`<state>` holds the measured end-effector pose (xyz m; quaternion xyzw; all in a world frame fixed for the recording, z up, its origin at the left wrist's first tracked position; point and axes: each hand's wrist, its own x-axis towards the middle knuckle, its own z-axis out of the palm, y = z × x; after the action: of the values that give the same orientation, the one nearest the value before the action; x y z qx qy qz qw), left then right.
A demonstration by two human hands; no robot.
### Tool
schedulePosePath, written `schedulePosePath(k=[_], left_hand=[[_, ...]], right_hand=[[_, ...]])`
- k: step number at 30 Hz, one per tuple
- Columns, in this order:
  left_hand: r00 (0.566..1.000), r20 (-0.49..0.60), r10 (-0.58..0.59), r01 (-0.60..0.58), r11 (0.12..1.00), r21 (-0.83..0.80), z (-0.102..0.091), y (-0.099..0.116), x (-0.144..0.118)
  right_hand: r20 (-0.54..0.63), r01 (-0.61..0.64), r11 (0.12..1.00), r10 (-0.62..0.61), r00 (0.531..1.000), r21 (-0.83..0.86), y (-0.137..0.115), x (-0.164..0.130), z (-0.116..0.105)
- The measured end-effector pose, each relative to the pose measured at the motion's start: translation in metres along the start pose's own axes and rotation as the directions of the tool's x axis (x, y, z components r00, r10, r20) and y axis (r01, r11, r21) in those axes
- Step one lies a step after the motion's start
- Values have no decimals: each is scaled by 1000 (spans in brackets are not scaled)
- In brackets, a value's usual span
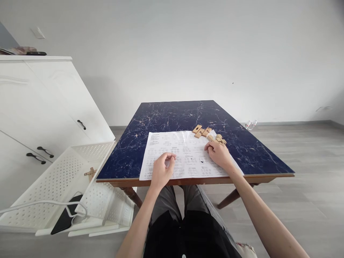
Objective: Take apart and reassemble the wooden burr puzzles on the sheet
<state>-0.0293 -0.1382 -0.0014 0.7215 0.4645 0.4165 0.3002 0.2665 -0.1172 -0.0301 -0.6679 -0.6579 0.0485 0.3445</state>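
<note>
While the left hand (162, 168) rests curled and empty on the white printed instruction sheet (182, 154), I see the right hand's (219, 152) grip pinching small tan wooden puzzle blocks (218, 139) on the dark blue marbled table (166, 114); I judge assembly barely begun, next needing a fit checked against the sheet.

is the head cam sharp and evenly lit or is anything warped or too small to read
Head view: soft, even light with no harsh glare on the dark blue marbled table; wide-angle bending at the white cabinet; print on the white instruction sheet is too small to read.
</note>
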Motion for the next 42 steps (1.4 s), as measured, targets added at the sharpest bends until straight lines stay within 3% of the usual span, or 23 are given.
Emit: schedulePosePath(k=[6,12,16,18,23,30,36,42], left_hand=[[1000,-2,4,-4,1000,-1,0,0,0],[1000,-4,10,-10,1000,-7,0,0,0],[1000,-6,12,-12,1000,-8,0,1,0],[1000,-4,11,-11,1000,-6,0,1,0],[1000,10,9,-9,1000,-1,-1,1,-1],[1000,13,0,0,1000,5,-1,0,-1],[1000,18,0,-1,1000,20,1,-1,0],[1000,16,7,-7,999,31,0,1,-1]], right_hand=[[-152,-63,998,59,987,-19,6,0,1],[-233,-74,996,62,970,-44,11,0,3],[-318,-163,980,121,940,-111,18,1,10],[-272,-172,974,129,954,-144,22,3,15],[-111,-43,989,27,993,-144,24,9,24],[48,114,992,-111,993,-57,-2,8,28],[-30,-58,996,56,998,-72,2,49,36],[106,-124,983,139,985,-138,10,114,59]])
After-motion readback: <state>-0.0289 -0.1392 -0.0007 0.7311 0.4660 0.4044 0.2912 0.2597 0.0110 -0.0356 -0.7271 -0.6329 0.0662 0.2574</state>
